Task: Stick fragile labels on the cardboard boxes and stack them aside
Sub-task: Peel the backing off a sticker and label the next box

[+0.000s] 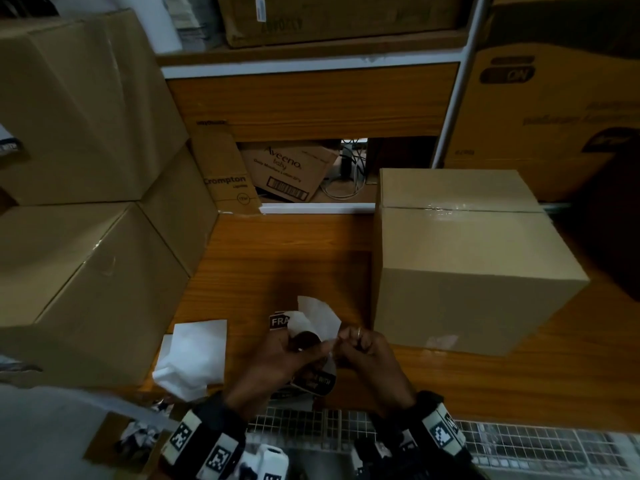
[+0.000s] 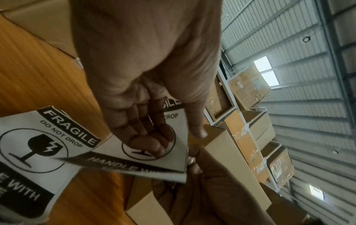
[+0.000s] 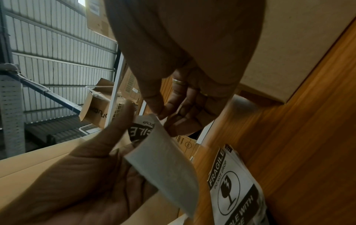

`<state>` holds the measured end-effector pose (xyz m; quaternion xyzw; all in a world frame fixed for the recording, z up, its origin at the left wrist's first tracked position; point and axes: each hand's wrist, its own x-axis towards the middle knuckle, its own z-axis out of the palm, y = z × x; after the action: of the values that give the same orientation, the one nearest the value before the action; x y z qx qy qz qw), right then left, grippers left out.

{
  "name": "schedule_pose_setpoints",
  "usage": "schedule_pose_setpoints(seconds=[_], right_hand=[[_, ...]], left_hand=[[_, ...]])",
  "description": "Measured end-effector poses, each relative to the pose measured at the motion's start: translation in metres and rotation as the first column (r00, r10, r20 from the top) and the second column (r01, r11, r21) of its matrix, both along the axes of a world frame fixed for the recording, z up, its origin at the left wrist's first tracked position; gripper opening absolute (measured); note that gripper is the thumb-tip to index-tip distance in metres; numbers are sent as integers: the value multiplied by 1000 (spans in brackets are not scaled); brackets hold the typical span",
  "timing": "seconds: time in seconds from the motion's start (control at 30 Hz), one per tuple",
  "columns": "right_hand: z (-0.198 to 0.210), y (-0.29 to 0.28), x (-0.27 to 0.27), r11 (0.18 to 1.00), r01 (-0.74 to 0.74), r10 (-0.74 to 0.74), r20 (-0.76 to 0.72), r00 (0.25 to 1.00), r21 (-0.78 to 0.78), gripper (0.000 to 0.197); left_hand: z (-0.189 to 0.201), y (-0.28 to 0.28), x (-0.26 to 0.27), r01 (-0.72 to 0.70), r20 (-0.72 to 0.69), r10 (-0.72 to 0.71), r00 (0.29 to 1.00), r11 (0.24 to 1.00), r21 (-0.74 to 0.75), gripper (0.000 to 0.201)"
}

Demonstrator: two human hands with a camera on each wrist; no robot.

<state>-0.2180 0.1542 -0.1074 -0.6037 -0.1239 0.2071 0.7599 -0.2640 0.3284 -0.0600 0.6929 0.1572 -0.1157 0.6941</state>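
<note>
Warehouse shelving (image 1: 311,60) with cartons on it rises behind a wooden table (image 1: 284,258), and a corrugated metal roof (image 2: 289,45) shows overhead in the wrist views. Stacked cardboard boxes (image 1: 76,188) fill the left side of the table, two levels high, their tops taped shut. One sealed cardboard box (image 1: 464,258) stands alone on the right side, clear tape along its top seam, just beside the hands. Peeled white backing sheets (image 1: 194,355) lie crumpled at the near left edge of the table. A loose pile of fragile labels (image 3: 235,191) lies on the wood near the hands, printed with a broken-glass symbol. Low over the near edge, the left hand (image 1: 277,358) grips one fragile label (image 2: 154,152), fingers curled on its printed face and thumb at its edge. The right hand (image 1: 360,348), a ring on one finger, pinches the curled white backing (image 3: 163,164) of that label between thumb and fingertips; the backing is partly parted from the label and bends away from it
</note>
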Motion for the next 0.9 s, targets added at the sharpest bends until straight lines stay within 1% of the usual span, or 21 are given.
schedule_pose_setpoints(seconds=[0.03,0.1,0.17,0.23,0.37,0.4,0.47,0.6,0.7,0.77,0.83,0.9], right_hand=[[1,-1,0,1000,2,-2,-3,1000,1,37],[3,-3,0,999,20,-20,0,1000,-33,25],[3,-5,1,997,27,-27,7,1000,-76,35],[4,-6,2,995,22,-21,7,1000,-100,39],[5,-8,6,996,12,-16,-51,999,-84,45],[5,-10,8,997,1,-6,-52,999,-79,45],[6,-15,13,997,-6,2,-43,999,-83,43],[8,-16,19,995,-20,17,-37,999,-99,40],[16,-18,19,996,-48,44,-58,997,-78,41],[19,-19,17,994,-62,62,-8,998,-92,44],[18,-16,11,990,-75,81,53,995,-119,38],[12,-10,7,983,-73,92,107,990,-168,26]], left_hand=[[0,-3,0,-11,19,10,1000,1000,30,46],[1,-8,0,-11,40,8,999,997,80,41],[2,-10,0,-20,32,17,999,995,103,24],[2,-9,0,-13,4,13,1000,993,115,17],[6,-8,0,14,-16,-13,1000,997,77,22],[7,-7,0,18,-23,-17,1000,997,69,21],[8,-5,2,30,-42,-27,999,997,69,12],[6,5,2,50,-52,-47,998,996,70,18],[6,7,1,-41,28,38,999,992,120,16],[5,6,1,-84,121,58,991,972,220,11],[1,3,-1,-82,175,26,984,944,320,8],[-1,0,-1,-73,181,9,983,935,346,9]])
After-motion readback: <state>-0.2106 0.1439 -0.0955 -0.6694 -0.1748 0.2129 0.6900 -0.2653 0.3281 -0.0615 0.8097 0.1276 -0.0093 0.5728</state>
